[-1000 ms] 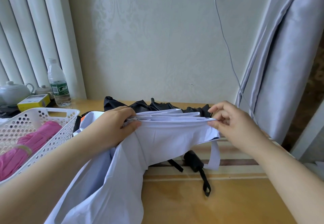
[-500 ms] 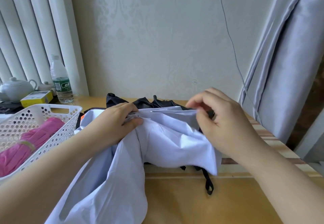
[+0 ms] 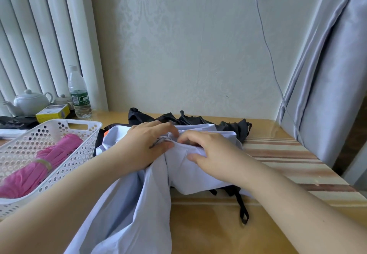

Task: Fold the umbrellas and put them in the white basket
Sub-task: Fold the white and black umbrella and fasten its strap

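Just right of the white basket point(image 3: 59, 132), left hand point(image 3: 147, 144) and right hand point(image 3: 214, 154) pinch gathered folds of the pale umbrella point(image 3: 139, 204); bare table point(image 3: 208, 234) lies nearer the viewer.

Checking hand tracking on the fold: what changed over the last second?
Right hand moved left along the white umbrella, gathering its pleats to meet the left hand. Left hand kept its grip. Pink umbrella in the white basket and black umbrella unchanged.
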`<act>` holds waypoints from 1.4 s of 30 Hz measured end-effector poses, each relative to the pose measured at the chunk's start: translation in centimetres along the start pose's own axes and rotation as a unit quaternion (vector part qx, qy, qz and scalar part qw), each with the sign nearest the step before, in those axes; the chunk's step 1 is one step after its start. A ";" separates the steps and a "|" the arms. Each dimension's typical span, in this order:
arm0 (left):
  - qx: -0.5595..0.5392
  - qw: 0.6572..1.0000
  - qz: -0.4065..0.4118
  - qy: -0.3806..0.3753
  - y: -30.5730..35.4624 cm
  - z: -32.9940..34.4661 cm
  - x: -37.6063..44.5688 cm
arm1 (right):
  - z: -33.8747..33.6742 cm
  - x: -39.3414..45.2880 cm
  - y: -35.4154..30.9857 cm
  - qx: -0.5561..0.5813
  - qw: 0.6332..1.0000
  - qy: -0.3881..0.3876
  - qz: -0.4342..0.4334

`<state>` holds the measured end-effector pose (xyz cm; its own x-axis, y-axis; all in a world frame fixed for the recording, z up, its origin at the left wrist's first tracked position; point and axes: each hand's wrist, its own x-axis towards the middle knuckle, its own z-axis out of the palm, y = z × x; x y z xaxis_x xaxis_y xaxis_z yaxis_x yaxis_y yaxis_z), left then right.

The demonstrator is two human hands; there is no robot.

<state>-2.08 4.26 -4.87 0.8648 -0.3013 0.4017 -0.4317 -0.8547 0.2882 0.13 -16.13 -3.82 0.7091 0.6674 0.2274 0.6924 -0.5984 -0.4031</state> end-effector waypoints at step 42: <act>-0.022 0.995 -0.048 -0.079 0.8 -0.7 1.8 | 0.4 -0.2 1.2 -0.014 0.998 0.051 0.025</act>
<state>-1.06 3.36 -3.33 0.9309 -0.2837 0.2301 -0.3521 -0.8646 0.3585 0.71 -16.79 -4.72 0.7520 0.5885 0.2969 0.6579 -0.6430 -0.3920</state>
